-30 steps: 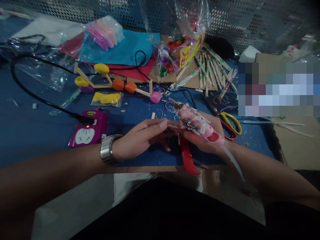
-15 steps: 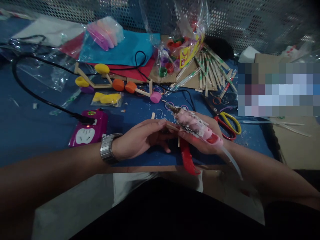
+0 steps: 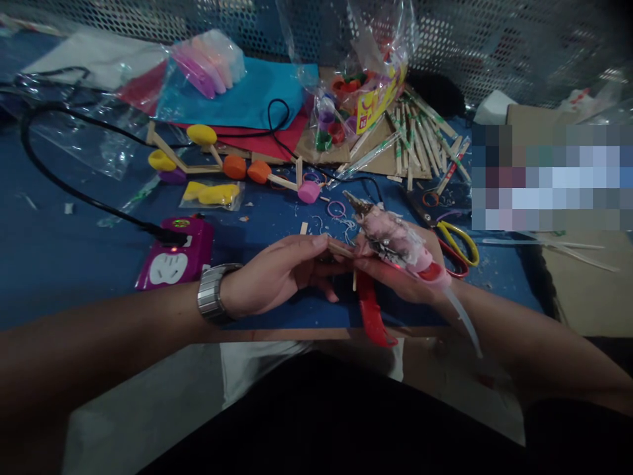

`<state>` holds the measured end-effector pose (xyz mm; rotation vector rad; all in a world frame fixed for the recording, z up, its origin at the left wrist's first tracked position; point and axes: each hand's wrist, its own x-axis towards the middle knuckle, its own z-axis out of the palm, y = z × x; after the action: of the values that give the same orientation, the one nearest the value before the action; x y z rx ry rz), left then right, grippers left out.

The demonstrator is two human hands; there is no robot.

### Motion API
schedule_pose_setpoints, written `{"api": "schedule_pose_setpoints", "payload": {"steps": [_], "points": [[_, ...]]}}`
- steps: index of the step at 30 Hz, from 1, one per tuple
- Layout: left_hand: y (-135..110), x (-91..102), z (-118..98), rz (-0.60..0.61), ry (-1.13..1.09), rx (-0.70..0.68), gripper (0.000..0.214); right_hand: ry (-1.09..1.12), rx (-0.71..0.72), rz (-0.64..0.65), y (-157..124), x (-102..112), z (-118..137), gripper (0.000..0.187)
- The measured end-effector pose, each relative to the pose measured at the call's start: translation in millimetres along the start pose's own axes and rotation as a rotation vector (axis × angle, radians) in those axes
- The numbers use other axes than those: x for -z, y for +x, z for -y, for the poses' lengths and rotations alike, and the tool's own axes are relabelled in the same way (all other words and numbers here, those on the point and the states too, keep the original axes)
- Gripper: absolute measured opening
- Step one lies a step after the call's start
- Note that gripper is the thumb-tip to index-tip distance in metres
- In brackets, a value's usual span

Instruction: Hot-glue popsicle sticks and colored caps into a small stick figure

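My left hand (image 3: 281,270), with a metal watch at the wrist, pinches a flat wooden stick (image 3: 340,249) near the table's front edge. My right hand (image 3: 400,277) is closed round a pink hot glue gun (image 3: 393,241), its dark nozzle pointing up and left. The gun's red handle (image 3: 372,313) hangs below that hand, and a clear glue stick (image 3: 465,323) juts from its rear. The right fingertips meet the right end of the wooden stick. Partly behind the hands, another stick end (image 3: 303,228) shows. What lies under my palms is hidden.
Beyond the hands lie joined sticks with yellow, orange and pink caps (image 3: 308,192). A purple power socket (image 3: 175,254) with a black cable (image 3: 74,191) is at left. Scissors (image 3: 452,244), wrapped sticks (image 3: 420,132) and a bag of caps (image 3: 341,112) sit right and behind.
The glue gun has shifted right, its nozzle swinging away from the wooden stick and the pink cap. My left hand and the stick have barely moved.
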<state>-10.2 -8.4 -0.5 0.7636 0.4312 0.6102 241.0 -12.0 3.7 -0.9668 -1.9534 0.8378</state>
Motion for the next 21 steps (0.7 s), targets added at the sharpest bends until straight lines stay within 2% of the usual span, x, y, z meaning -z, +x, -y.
{"api": "schedule_pose_setpoints", "payload": {"steps": [5,10,15,21], "points": [[-0.8,-0.1,-0.7,-0.011,0.0,-0.004,0.038,0.022,-0.021,0.021,1.4,-0.5,0.6,0.012],[-0.7,-1.3,-2.0,0.0,-0.004,-0.022,0.038,0.02,0.023,0.02,3.5,1.4,6.6,0.004],[0.0,-2.3,-3.1,0.008,-0.011,-0.044,0.038,0.084,-0.032,0.011,1.1,1.9,5.8,0.028],[-0.4,-1.7,-3.2,0.011,-0.028,-0.051,0.036,0.083,-0.09,0.035,-1.5,3.0,0.1,0.019]]}}
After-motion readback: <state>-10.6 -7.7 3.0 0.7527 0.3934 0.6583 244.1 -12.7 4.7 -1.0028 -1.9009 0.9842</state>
